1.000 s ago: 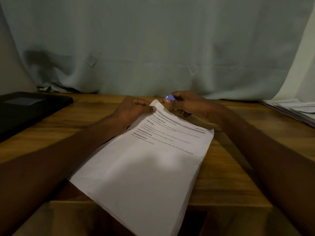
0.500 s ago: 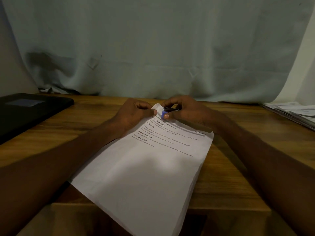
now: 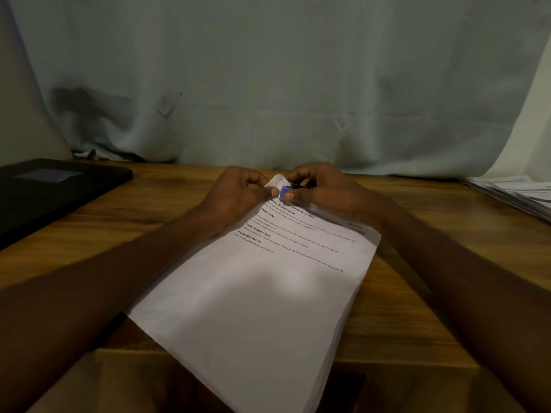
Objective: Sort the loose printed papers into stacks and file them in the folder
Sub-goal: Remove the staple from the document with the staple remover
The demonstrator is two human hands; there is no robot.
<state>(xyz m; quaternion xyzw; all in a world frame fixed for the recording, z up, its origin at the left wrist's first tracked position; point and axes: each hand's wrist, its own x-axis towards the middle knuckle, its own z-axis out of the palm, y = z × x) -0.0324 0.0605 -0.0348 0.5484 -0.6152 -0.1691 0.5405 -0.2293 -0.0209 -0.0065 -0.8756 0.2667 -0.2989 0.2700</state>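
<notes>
1. The stack of printed papers (image 3: 262, 296) lies in the centre of the frame, its long axis running from the lower centre up toward the upper centre, tilted so the printed head end points up and slightly left.
2. Its lower end hangs past the near edge of the wooden table (image 3: 417, 323).
3. The left hand (image 3: 238, 195) pinches the stack's upper corner, thumb on top and fingers curled beneath.
4. The right hand (image 3: 322, 189) has its fingers curled round a small blue clip (image 3: 285, 192), held against that same corner, which is bent upward.
5. A black folder (image 3: 44, 192) lies flat at the left edge of the frame, well apart from the stack.
6. More loose papers (image 3: 518, 195) lie at the right edge of the frame.
7. A pale blue-grey cloth (image 3: 268, 84) hangs behind the table, filling the upper half of the frame; the light is dim.
</notes>
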